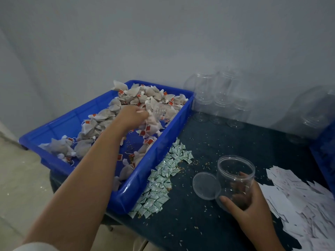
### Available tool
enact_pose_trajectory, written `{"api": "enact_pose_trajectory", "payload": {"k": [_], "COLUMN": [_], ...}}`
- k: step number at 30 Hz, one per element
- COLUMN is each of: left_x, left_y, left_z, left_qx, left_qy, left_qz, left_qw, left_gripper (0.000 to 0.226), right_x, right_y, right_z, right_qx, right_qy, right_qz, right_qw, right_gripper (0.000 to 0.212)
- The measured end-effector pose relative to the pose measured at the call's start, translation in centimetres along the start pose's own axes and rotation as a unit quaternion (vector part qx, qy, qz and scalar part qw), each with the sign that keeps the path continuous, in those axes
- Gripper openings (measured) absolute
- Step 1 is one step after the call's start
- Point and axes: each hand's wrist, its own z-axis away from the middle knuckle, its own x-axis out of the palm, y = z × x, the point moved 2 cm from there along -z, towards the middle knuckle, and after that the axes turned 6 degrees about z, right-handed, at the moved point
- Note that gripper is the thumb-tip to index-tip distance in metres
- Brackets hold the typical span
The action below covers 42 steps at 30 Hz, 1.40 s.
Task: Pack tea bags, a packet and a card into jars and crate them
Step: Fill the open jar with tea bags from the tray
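While the left arm stretches across the blue bin [148, 171], left hand [133, 115]: fingers curled down, pinching a small bunch of tea bags [150, 125] that hangs under the fingertips, red tags showing.
Tea bags, rest: loose heap in the bin all round that grip, thickest beyond it and towards the wrist side.
Clear cup [160, 110]: lies on the heap just past the left fingertips; whether it touches them, cannot tell.
Right hand [244, 205]: wrapped round the lower wall of the jar [235, 169], thumb on the near side, fingers seen through the plastic on the far side.
Jar: upright on the table [190, 223], mouth open, nothing visible inside.
Lid [205, 185]: flat on the table, just beside the held jar on the thumb side, edge touching or nearly so.
Packets [163, 178]: green-and-white heap along the bin's outer wall, between the two grips.
Cards [299, 200]: white slips spread out just beyond the back of the right hand.
Empty jars [219, 102]: clear, stacked against the wall, well beyond the right hand's grip.
Blue crate [326, 154]: partly in view past the cards.
Grains: scattered over the table around the held jar.
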Motion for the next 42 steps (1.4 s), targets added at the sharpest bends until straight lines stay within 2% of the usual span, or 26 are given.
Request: {"api": "enact_pose_trajectory", "payload": {"k": [4, 6, 12, 17, 20, 22, 24, 29, 32, 35, 37, 39, 42], "left_x": [-0.4, 0.2, 4.1, 7.2, 9.6, 11.1, 12.2, 12.7, 12.1, 12.4, 12.9, 12.9, 12.3], "left_y": [3.3, 5.1, 10.7, 13.9, 14.8, 14.7, 14.1, 12.7, 12.5, 12.4, 12.3, 12.2, 12.3], "left_z": [2.3, 3.4, 7.9, 10.7, 11.9, 12.4, 12.5, 11.9, 11.3, 11.8, 12.1, 12.2, 12.4], "left_qx": [0.020, 0.036, 0.114, 0.078, 0.056, 0.058, 0.072, 0.115, 0.114, 0.117, 0.121, 0.105, 0.086], "left_qy": [0.029, 0.012, -0.039, -0.143, -0.216, -0.244, -0.248, -0.187, -0.166, -0.232, -0.246, -0.245, -0.290], "left_qz": [0.038, 0.036, 0.034, 0.202, 0.252, 0.202, 0.104, -0.016, 0.001, -0.039, -0.050, -0.002, 0.052], "left_qw": [0.999, 0.999, 0.992, 0.966, 0.942, 0.947, 0.960, 0.975, 0.980, 0.965, 0.960, 0.964, 0.952], "left_gripper": [0.016, 0.027, 0.034, 0.024, 0.023, 0.022, 0.021, 0.014, 0.014, 0.029, 0.035, 0.036, 0.033], "right_x": [0.0, 0.0, 0.0, -0.1, -0.3, -0.4, -0.5, -0.9, -0.8, -0.5, -0.4, -0.5, -0.5], "right_y": [0.0, 0.0, 0.2, 0.2, 0.0, -0.1, -0.1, -0.1, -0.1, 0.1, 0.2, 0.2, 0.2], "right_z": [0.0, 0.0, 0.1, 0.0, 0.1, 0.2, 0.3, 0.2, 0.1, 0.1, 0.1, 0.1, 0.1], "right_qx": [0.002, 0.001, 0.010, 0.017, 0.012, 0.011, 0.009, 0.014, 0.015, 0.012, 0.010, 0.011, 0.010], "right_qy": [0.000, -0.001, -0.013, -0.035, -0.031, -0.020, -0.014, 0.002, -0.007, -0.014, -0.012, -0.005, 0.001], "right_qz": [-0.005, -0.002, -0.003, -0.021, -0.009, -0.004, -0.007, -0.031, -0.034, -0.019, -0.008, -0.006, -0.011], "right_qw": [1.000, 1.000, 1.000, 0.999, 0.999, 1.000, 1.000, 0.999, 0.999, 1.000, 1.000, 1.000, 1.000], "right_gripper": [0.072, 0.071, 0.075, 0.078, 0.079, 0.078, 0.078, 0.079, 0.081, 0.084, 0.083, 0.082, 0.081]}}
